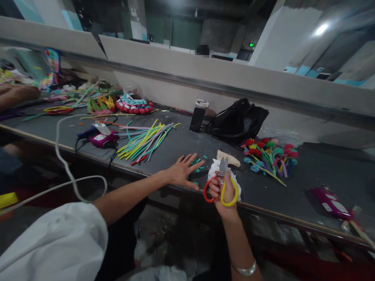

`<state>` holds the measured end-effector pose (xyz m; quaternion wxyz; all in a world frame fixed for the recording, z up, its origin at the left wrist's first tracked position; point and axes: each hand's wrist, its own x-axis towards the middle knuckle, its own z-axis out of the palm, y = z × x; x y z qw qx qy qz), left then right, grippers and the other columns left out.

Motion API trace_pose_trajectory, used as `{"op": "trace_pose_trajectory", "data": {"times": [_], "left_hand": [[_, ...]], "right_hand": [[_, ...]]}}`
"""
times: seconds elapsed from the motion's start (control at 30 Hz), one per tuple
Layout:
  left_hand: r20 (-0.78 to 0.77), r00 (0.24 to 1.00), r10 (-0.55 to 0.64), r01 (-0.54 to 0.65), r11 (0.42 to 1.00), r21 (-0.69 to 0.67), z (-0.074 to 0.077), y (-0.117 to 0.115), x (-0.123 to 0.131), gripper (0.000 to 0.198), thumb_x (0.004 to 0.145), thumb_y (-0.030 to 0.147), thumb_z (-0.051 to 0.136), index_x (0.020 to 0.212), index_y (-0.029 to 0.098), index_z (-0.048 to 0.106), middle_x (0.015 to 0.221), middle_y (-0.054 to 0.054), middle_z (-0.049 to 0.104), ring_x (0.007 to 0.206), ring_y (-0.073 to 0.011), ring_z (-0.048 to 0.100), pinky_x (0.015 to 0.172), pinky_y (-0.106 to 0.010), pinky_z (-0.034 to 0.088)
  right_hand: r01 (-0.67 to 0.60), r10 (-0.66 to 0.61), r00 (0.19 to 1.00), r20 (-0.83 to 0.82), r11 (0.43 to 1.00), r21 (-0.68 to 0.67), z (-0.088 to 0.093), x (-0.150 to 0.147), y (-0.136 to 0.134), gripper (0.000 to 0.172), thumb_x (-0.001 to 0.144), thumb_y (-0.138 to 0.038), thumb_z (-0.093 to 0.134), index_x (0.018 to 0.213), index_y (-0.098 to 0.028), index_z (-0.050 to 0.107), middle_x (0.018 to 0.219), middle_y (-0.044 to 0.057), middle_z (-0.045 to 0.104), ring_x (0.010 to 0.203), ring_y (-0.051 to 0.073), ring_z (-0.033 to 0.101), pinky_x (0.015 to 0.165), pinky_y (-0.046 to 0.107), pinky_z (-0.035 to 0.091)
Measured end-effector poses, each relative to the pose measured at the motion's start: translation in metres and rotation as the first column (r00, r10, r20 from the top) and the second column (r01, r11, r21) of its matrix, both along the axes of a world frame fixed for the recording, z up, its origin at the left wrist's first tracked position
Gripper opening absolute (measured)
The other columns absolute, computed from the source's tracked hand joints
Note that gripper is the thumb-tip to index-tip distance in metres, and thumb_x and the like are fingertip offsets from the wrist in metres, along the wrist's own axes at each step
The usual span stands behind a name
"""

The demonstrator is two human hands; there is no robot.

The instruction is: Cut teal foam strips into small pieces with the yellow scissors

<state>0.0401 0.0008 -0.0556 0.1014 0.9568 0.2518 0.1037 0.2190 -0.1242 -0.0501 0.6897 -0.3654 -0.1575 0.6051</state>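
Observation:
My left hand (184, 171) lies palm down near the table's front edge, fingers spread. Beside and partly under its fingertips are several short green cut pieces (199, 165). My right hand (227, 195) grips a pair of scissors (223, 168) with one red and one yellow handle, the blades pointing up and slightly parted. Crumpled white paper (236, 182) lies behind the scissors at the table edge. Just beyond it rests a pale beige piece (229, 158). Left of my left hand is a spread bundle of coloured pipe cleaners (146, 140).
A bunch of colourful pipe-cleaner flowers (271, 156), a black bag (238, 121) and a phone (198, 117) stand on the dark table (331, 171). Purple devices (332, 203) lie at both sides. A white cable (66, 164) hangs at left. Another person's hand (22, 93) shows at far left.

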Motion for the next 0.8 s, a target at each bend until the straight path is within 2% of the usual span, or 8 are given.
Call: {"op": "trace_pose_trajectory", "data": {"times": [0.07,0.17,0.3,0.4,0.47,0.57,0.67,0.8], "left_hand": [[0.023,1.0,0.021,-0.021,1.0,0.008,-0.006,0.0,0.022,0.101,0.07,0.079,0.05,0.151,0.031,0.016,0.16,-0.018,0.007,0.143,-0.0455,0.015,0.109,-0.062,0.017],[0.103,0.99,0.092,-0.092,0.996,-0.005,-0.011,0.013,0.052,0.086,0.077,0.074,0.048,0.148,0.03,0.028,0.157,-0.018,0.021,0.14,-0.0427,0.027,0.109,-0.06,0.021],[0.181,0.983,0.044,-0.043,0.999,-0.01,-0.012,0.03,0.084,0.046,0.094,0.043,0.045,0.134,0.023,0.052,0.143,-0.014,0.047,0.133,-0.0296,0.042,0.11,-0.046,0.03],[0.223,0.974,0.05,-0.044,0.998,-0.034,-0.011,0.034,0.093,0.032,0.094,0.026,0.043,0.117,0.019,0.065,0.126,-0.012,0.063,0.118,-0.0227,0.057,0.103,-0.037,0.04],[0.258,0.964,0.059,-0.046,0.997,-0.055,-0.009,0.033,0.089,0.028,0.092,0.022,0.046,0.107,0.019,0.069,0.113,-0.01,0.069,0.107,-0.0203,0.063,0.097,-0.033,0.045],[0.327,0.943,0.061,-0.035,0.996,-0.083,-0.008,0.028,0.068,0.02,0.088,0.023,0.055,0.098,0.021,0.072,0.1,-0.005,0.074,0.096,-0.018,0.067,0.088,-0.027,0.049],[0.434,0.895,0.103,-0.065,0.993,-0.102,-0.005,0.019,0.037,0.022,0.087,0.026,0.057,0.103,0.019,0.07,0.102,-0.005,0.075,0.094,-0.0169,0.068,0.085,-0.025,0.051],[0.591,0.775,0.224,-0.198,0.974,-0.111,0.005,-0.004,-0.006,0.023,0.091,0.029,0.051,0.102,0.019,0.068,0.103,-0.007,0.073,0.096,-0.0184,0.067,0.088,-0.031,0.051]], "right_hand": [[0.026,-0.026,1.0,0.001,1.0,-0.008,-0.001,0.006,-0.001,0.047,0.073,-0.063,0.068,0.091,-0.022,0.055,0.058,-0.01,0.04,0.039,0.001,0.03,0.035,0.011,0.022],[0.08,-0.08,0.997,0.014,0.997,-0.011,-0.002,0.016,-0.002,0.046,0.073,-0.062,0.068,0.09,-0.021,0.054,0.058,-0.011,0.04,0.039,0.001,0.031,0.035,0.011,0.022],[0.145,-0.145,0.989,0.043,0.989,-0.001,-0.003,0.023,-0.004,0.048,0.072,-0.064,0.067,0.089,-0.021,0.054,0.058,-0.011,0.041,0.04,0.001,0.032,0.036,0.011,0.022],[0.162,-0.162,0.985,0.067,0.987,0.004,-0.002,0.024,-0.005,0.049,0.071,-0.065,0.068,0.089,-0.021,0.053,0.057,-0.011,0.041,0.039,0.001,0.031,0.036,0.012,0.022],[0.169,-0.17,0.982,0.085,0.985,0.008,-0.001,0.022,-0.005,0.047,0.072,-0.063,0.068,0.09,-0.022,0.053,0.057,-0.011,0.04,0.039,0.001,0.03,0.035,0.012,0.022],[0.184,-0.186,0.976,0.114,0.983,0.026,0.002,0.018,-0.008,0.043,0.075,-0.059,0.067,0.095,-0.023,0.053,0.058,-0.011,0.039,0.039,0.002,0.031,0.035,0.012,0.022],[0.194,-0.2,0.969,0.149,0.98,0.052,0.004,0.013,-0.01,0.043,0.075,-0.059,0.067,0.098,-0.025,0.053,0.059,-0.011,0.039,0.04,0.002,0.033,0.036,0.012,0.023],[0.207,-0.22,0.956,0.192,0.974,0.087,0.004,0.004,-0.007,0.045,0.075,-0.061,0.066,0.101,-0.027,0.053,0.059,-0.012,0.04,0.04,0.002,0.033,0.035,0.012,0.024]]}}
